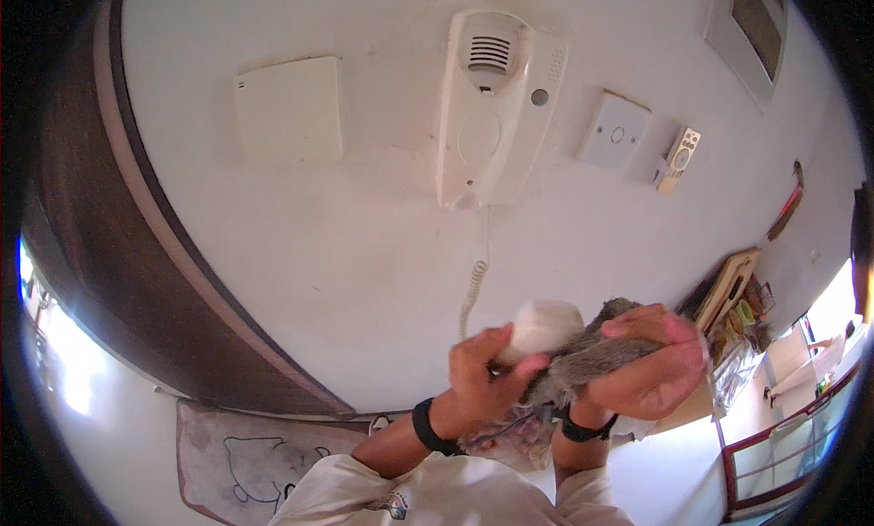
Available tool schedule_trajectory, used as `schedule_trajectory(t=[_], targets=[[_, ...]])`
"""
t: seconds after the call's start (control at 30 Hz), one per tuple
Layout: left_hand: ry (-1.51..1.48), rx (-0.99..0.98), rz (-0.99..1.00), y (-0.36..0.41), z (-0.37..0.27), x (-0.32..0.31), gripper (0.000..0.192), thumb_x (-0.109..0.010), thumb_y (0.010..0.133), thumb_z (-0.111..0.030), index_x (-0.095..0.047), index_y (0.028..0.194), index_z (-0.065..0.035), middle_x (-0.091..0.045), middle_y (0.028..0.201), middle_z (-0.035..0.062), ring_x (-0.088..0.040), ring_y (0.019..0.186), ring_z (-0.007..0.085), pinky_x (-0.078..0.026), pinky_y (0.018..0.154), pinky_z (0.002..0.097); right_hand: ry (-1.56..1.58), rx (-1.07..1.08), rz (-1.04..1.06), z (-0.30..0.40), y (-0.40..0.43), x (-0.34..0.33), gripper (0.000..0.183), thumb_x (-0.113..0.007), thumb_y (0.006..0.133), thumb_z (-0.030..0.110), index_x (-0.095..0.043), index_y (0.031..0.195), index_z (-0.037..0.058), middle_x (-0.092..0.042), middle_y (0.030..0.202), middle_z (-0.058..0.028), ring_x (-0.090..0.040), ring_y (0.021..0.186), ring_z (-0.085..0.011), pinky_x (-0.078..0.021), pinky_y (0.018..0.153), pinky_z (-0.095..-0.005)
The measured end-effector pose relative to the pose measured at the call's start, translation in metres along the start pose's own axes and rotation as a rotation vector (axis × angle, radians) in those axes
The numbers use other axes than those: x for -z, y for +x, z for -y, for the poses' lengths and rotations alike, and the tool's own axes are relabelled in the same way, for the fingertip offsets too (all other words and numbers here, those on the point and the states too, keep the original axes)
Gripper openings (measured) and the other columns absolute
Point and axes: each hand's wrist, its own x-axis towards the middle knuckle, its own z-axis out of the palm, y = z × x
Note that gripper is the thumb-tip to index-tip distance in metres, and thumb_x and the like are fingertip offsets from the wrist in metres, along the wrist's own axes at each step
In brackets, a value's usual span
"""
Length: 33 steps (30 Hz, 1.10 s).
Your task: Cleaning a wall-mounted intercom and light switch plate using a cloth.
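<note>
A white intercom handset, its coiled cord running up to the wall, is gripped in my left hand. My right hand holds a grey-brown cloth bunched against the handset's side. Motion blurs both the handset and the right hand. Above them the intercom base is fixed to the white wall, its cradle bare. The handset's far end is partly covered by the cloth.
Left of the base is a cream wall box. To its right are a switch plate and a small remote control in a holder. A dark wooden door frame curves along the left. Clutter with a wooden board stands at right.
</note>
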Motion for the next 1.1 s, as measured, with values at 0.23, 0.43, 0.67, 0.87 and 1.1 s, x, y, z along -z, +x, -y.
schedule_trajectory(t=[0.23, 0.43, 0.67, 0.87, 1.1], targets=[[-0.341, 0.291, -0.313, 0.051, 0.012, 0.028, 0.050, -0.049, 0.090, -0.047, -0.043, 0.105, 0.0010, -0.050, 0.076, 0.0057, -0.052, 0.060, 0.0133, -0.045, 0.053, 0.0243, -0.259, -0.387, 0.357, -0.003, 0.006, 0.007, 0.037, -0.041, 0.096, 0.030, -0.055, 0.078, 0.0009, -0.054, 0.072, -0.0030, -0.043, 0.056, -0.0082, -0.0347, 0.052, -0.0222], [-1.226, 0.287, 0.101, 0.063, 0.033, 0.059, 0.052, -0.030, 0.094, -0.045, -0.043, 0.105, 0.0041, -0.048, 0.059, 0.0104, -0.043, 0.035, 0.0185, -0.038, 0.033, 0.0272, 0.088, -1.074, 1.113, -0.023, -0.027, 0.032, 0.023, -0.051, 0.090, 0.024, -0.055, 0.080, 0.0034, -0.053, 0.076, 0.0009, -0.042, 0.070, -0.0049, -0.0347, 0.061, -0.0220], [-1.678, 0.461, 0.255, 0.063, 0.044, 0.060, 0.057, -0.027, 0.091, -0.047, -0.046, 0.102, 0.0059, -0.041, 0.053, 0.0080, -0.038, 0.034, 0.0179, -0.034, 0.031, 0.0277, 0.145, -1.305, 1.838, -0.028, -0.059, 0.075, 0.027, -0.068, 0.074, 0.015, -0.058, 0.097, 0.0052, -0.058, 0.088, -0.0036, -0.051, 0.084, -0.0103, -0.0420, 0.076, -0.0247], [-1.558, 0.452, 0.325, 0.052, 0.047, 0.061, 0.058, -0.025, 0.091, -0.048, -0.048, 0.100, 0.0047, -0.044, 0.054, 0.0070, -0.041, 0.035, 0.0174, -0.033, 0.032, 0.0272, -0.172, -1.117, 1.637, -0.021, -0.036, 0.067, 0.027, -0.062, 0.084, 0.022, -0.060, 0.105, 0.0057, -0.062, 0.090, -0.0090, -0.057, 0.084, -0.0136, -0.0461, 0.076, -0.0273], [-0.926, 0.638, 0.385, 0.043, 0.044, 0.063, 0.078, -0.048, 0.079, -0.069, -0.047, 0.101, 0.0057, -0.052, 0.063, 0.0073, -0.054, 0.051, 0.0169, -0.044, 0.044, 0.0251, 0.263, -1.305, 0.326, 0.014, -0.029, 0.058, 0.030, -0.058, 0.087, 0.017, -0.055, 0.111, -0.0004, -0.061, 0.103, -0.0183, -0.059, 0.095, -0.0217, -0.0489, 0.083, -0.0358]])
